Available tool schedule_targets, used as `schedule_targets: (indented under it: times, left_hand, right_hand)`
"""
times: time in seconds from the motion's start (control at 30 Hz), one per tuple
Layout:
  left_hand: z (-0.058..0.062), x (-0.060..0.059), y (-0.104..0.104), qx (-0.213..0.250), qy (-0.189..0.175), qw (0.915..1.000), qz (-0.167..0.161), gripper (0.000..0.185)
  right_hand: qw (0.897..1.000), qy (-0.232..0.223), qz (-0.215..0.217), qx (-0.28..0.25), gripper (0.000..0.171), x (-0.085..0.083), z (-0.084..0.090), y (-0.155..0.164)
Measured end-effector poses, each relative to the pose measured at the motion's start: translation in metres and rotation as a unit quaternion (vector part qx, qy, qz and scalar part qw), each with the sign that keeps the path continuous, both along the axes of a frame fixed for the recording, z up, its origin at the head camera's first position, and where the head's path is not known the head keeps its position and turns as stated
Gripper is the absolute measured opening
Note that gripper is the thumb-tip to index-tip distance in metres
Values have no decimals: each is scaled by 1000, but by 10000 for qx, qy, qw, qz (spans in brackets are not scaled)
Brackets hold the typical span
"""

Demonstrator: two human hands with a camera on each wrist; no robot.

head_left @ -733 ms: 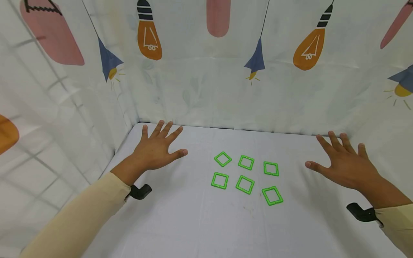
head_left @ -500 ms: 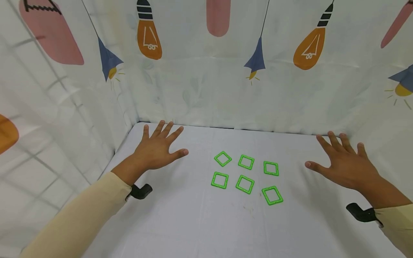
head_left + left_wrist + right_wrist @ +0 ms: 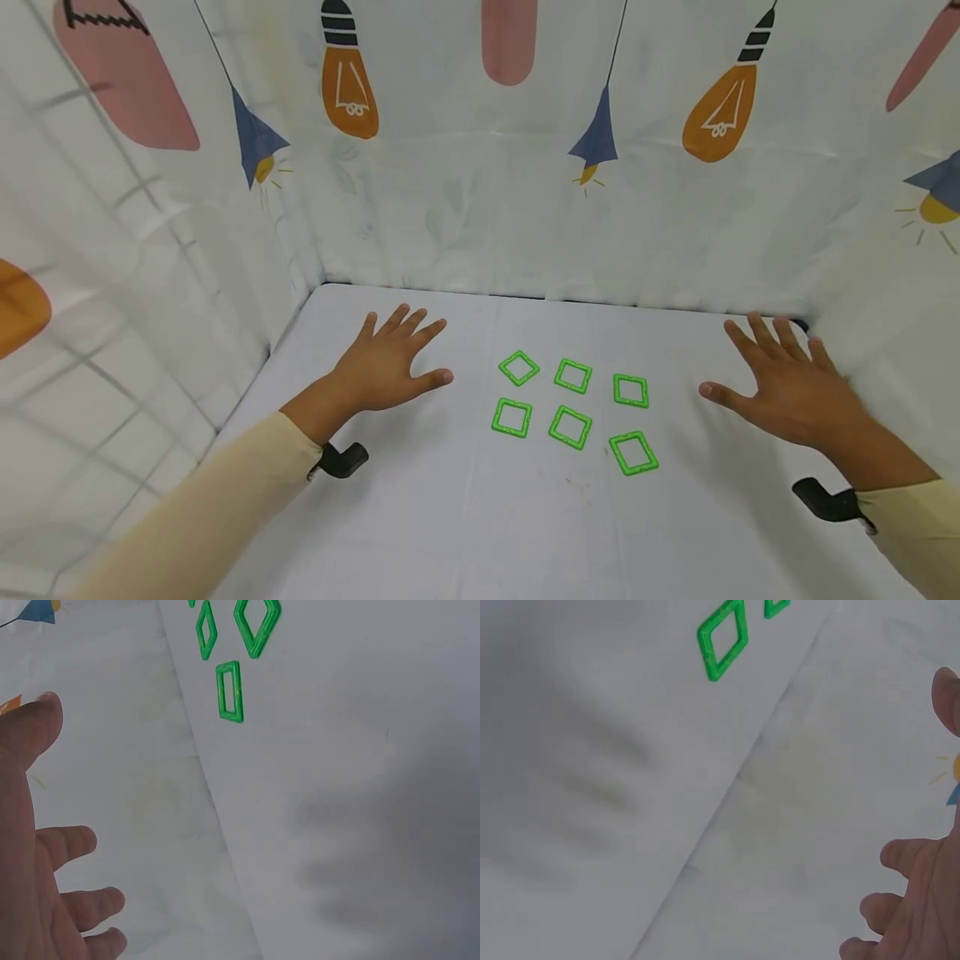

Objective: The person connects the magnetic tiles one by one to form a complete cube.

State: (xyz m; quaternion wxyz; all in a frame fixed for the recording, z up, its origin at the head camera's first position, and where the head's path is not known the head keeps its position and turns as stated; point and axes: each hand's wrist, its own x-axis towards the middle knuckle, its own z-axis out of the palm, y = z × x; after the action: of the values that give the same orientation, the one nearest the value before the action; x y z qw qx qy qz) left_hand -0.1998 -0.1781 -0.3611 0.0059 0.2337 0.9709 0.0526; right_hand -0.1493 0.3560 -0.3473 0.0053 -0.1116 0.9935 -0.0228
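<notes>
Several green square frames lie flat on the white table in two rows in the head view, among them a near-left frame [image 3: 496, 414] and a near-right frame [image 3: 642, 470]. To their left, my left hand [image 3: 382, 362] hovers over the table, fingers spread and holding nothing. On the other side, my right hand [image 3: 798, 396] is held out the same way, thumb toward the frames. The left wrist view has a green frame [image 3: 238, 691] beyond the thumb. A green frame [image 3: 706, 655] also shows at the top of the right wrist view, apart from the fingers.
The white table [image 3: 540, 533] runs back to a hanging curtain [image 3: 450, 208] printed with lamps and bulbs. More curtain [image 3: 112, 333] closes off the left side. Black wrist mounts [image 3: 345, 460] stick out from both sleeves.
My left hand has shifted right and nearer to me, toward the frames. The right hand has drawn slightly left and nearer. The green frames lie where they were.
</notes>
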Motion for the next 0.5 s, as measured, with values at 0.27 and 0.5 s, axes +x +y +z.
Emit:
schedule_targets:
  times: [0.27,0.5]
  left_hand:
    - [-12,6,6,185,-109,9997,-80,90]
    - [-22,9,8,148,-191,9996,-118,85]
  right_hand:
    - [9999,9,5,-146,107,3,-8,-5]
    - [9996,-53,3,-288,108,7,-17,-9]
